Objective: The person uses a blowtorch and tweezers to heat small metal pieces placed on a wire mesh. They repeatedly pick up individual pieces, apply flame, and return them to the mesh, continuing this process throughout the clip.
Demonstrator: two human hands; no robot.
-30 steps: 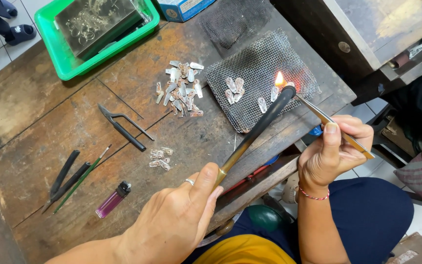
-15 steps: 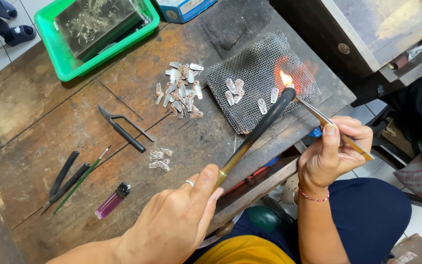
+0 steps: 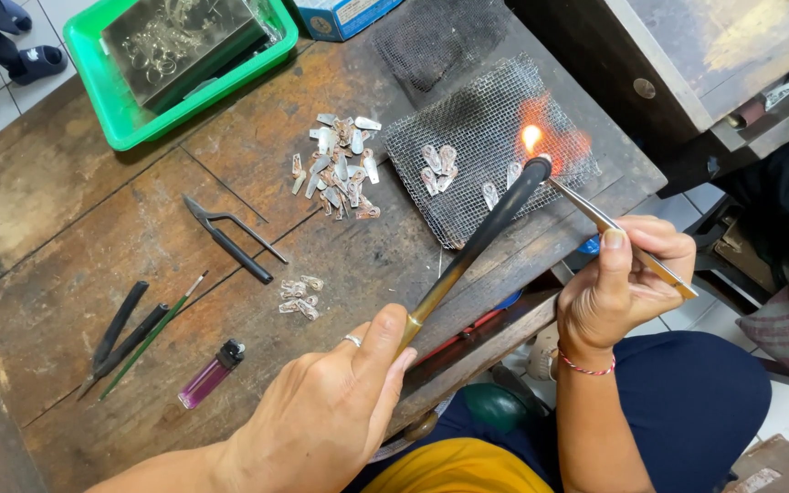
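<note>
A worn wooden desk [image 3: 66,228] carries everything, with a green plastic tray [image 3: 130,123] holding a dark metal box at its far left corner. Right of centre lies a grey wire mesh pad [image 3: 468,146], scorched at its right part. The left hand [image 3: 321,415], a ring on one finger, has its fingers clenched around the brass rear end of a long torch [image 3: 472,246]; the torch's long axis runs diagonally from the near left up to the far right, and its dark tip points at the mesh, where a small flame [image 3: 531,137] burns. The right hand [image 3: 618,283] pinches slim metal tweezers [image 3: 618,233] between thumb and fingers, their tips aimed up-left and meeting the torch tip at the flame. A few small metal pieces [image 3: 440,164] rest on the mesh just left of the flame, and a larger heap of the same metal pieces [image 3: 340,164] lies on the desk beside the mesh. Nearer lie black cross-lock tweezers [image 3: 230,237], a thin brush [image 3: 152,333] beside dark tools, a purple lighter [image 3: 207,379] and a small cluster of parts [image 3: 299,297], all well clear of the torch.
</note>
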